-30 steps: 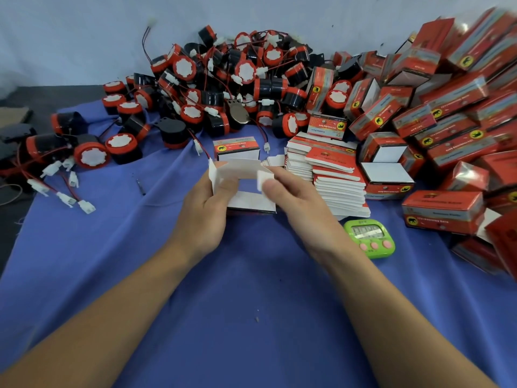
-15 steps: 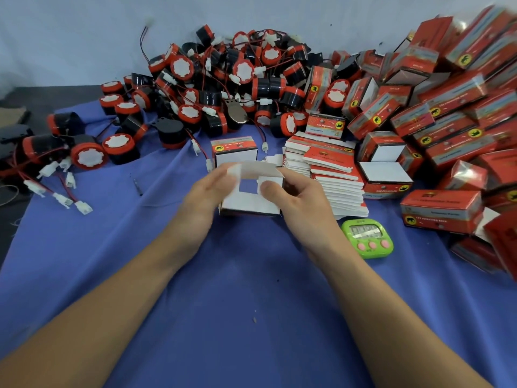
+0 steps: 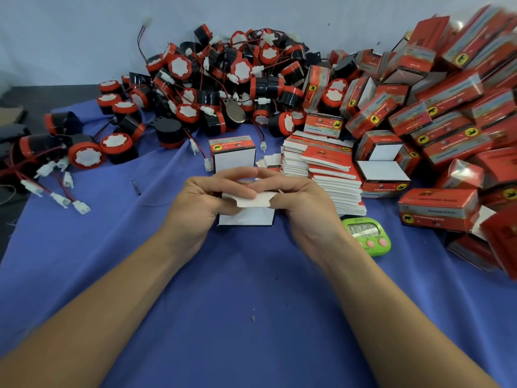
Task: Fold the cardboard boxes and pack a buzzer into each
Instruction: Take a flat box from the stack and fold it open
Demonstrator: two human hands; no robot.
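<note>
Just left of the green timer [image 3: 366, 237], both hands hold a half-formed cardboard box [image 3: 246, 218] low over the blue cloth [image 3: 251, 289]. The left hand [image 3: 200, 201] and the right hand [image 3: 303, 204] each curl round one side, fingertips nearly meeting over the top. Both thumbs lie on a white tuck flap [image 3: 253, 202] bent toward the person. The likely trouble is the flap creasing off its score line, or its corners catching outside the opening, because the thumbs bear on it unevenly. Squeezed walls could also skew the box so a buzzer binds going in. The buzzers [image 3: 223, 79] lie heaped well behind and left of the timer, and the flat blanks [image 3: 333, 177] are stacked just behind it. The red panels show a yellow disc with a black elephant. The lettering is too small to read, and the timer's digits are blurred.
</note>
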